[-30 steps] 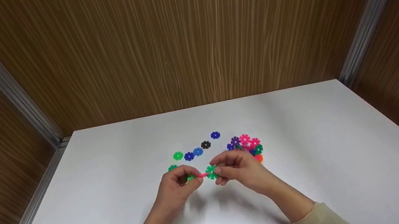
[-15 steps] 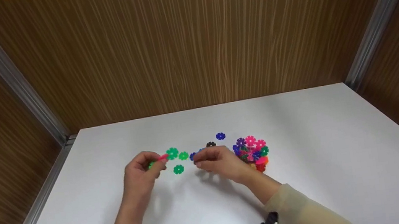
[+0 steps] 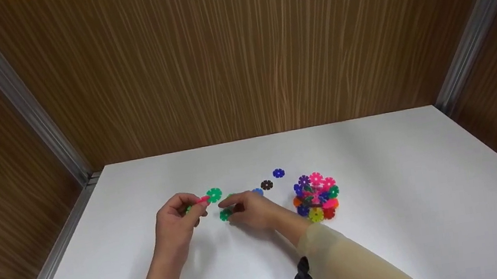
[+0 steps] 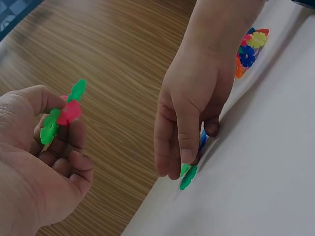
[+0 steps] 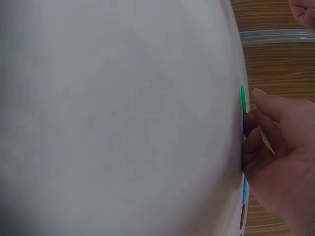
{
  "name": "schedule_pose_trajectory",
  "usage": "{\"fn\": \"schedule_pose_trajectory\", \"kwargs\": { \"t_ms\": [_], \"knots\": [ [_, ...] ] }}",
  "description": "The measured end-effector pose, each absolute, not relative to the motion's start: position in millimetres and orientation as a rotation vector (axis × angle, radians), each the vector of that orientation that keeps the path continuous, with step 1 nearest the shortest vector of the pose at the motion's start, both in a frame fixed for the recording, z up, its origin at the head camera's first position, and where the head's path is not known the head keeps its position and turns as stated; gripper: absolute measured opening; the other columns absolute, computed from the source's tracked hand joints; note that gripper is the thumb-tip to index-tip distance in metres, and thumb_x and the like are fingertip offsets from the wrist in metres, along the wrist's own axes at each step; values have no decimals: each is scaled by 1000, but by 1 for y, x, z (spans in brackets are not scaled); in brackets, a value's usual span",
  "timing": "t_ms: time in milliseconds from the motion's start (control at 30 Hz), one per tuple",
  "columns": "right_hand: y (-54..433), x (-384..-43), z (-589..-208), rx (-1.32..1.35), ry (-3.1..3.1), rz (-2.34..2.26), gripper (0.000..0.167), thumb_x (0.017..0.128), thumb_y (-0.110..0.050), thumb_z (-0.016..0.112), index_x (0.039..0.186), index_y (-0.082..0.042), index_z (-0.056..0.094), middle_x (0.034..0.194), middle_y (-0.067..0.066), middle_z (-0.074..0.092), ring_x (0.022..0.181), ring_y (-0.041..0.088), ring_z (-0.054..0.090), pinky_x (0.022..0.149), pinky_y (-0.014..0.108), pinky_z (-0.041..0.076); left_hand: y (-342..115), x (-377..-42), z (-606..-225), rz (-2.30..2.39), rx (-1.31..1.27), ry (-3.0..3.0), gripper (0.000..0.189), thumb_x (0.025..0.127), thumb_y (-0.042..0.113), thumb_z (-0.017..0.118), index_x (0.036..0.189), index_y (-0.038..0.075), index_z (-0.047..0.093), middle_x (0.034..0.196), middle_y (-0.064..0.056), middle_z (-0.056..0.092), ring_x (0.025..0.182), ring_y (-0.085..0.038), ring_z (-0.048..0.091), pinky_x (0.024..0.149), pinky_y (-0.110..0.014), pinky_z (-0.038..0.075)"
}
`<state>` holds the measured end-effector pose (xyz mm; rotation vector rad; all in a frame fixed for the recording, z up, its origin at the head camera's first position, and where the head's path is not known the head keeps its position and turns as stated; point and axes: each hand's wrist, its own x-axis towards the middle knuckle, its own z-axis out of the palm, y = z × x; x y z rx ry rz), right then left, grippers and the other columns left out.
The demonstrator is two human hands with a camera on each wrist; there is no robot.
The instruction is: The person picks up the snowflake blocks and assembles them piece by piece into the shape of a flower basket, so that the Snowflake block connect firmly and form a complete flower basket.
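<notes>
My left hand (image 3: 175, 221) pinches a short chain of flower-shaped interlocking discs, raised off the table. Its pink disc (image 4: 70, 112) sits in the middle, joined to a green disc (image 4: 49, 127) by the fingers and another green disc (image 3: 214, 195) at the outer end. Low over the table, my right hand (image 3: 254, 211) reaches down with thumb and fingers apart, beside a loose green disc (image 3: 225, 215) lying flat. In the left wrist view, the thumb hangs just above that disc (image 4: 188, 177). A lighter green disc (image 4: 184, 170) is mostly hidden behind the right fingers.
Right of the hands lies a heap of colourful discs, with a yellow disc (image 3: 316, 215) at its front. A black disc (image 3: 266, 185), a dark blue disc (image 3: 278, 173) and a partly covered light blue disc (image 3: 258, 191) lie behind the right hand. Wood-patterned panels (image 3: 237, 54) enclose the white table.
My left hand has carried the disc chain leftward, away from the right hand. The right hand has let go of the chain's green end and moved left and down to the loose green disc.
</notes>
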<state>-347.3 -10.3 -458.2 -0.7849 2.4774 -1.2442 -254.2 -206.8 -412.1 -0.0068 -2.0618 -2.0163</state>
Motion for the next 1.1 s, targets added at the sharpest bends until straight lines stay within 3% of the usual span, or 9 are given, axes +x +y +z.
{"fn": "schedule_pose_trajectory", "kwargs": {
  "t_ms": [267,500,733,900,1100],
  "knots": [
    [-7,-345,-460,-843,2469,-1162,36,98,-8,77,132,-19,76,121,-9,74,109,12,64,102,32,54,-204,-254,-413,-2019,12,-2071,12,98,4,72,107,-3,68,95,-12,69,84,-25,64,71,-25,52],
    [8,-339,-460,-930,2386,-1100,36,94,-7,82,126,-23,79,119,-15,74,114,6,66,104,28,53,-202,-253,-413,-2018,15,-2089,12,98,5,73,107,-1,69,95,-12,69,84,-23,64,73,-26,53],
    [26,-318,-459,-962,2360,-1107,19,93,-11,83,107,-23,83,102,-15,73,97,7,63,93,24,54,-197,-252,-415,-2007,-5,-2105,11,97,4,74,105,-2,69,93,-13,68,83,-25,63,69,-24,52],
    [53,-304,-452,-901,2305,-1351,8,100,-12,75,107,-14,80,100,-6,73,89,14,65,82,27,57,-187,-251,-415,-1947,-41,-2165,9,96,5,77,102,1,71,100,-12,68,92,-26,62,77,-24,56],
    [78,-287,-440,-836,2145,-1778,13,102,-7,71,113,-1,75,108,26,73,93,28,78,87,34,63,-163,-247,-420,-1923,-150,-2260,6,97,7,76,100,5,72,113,-8,74,109,-26,66,87,-24,59]
  ]
}}
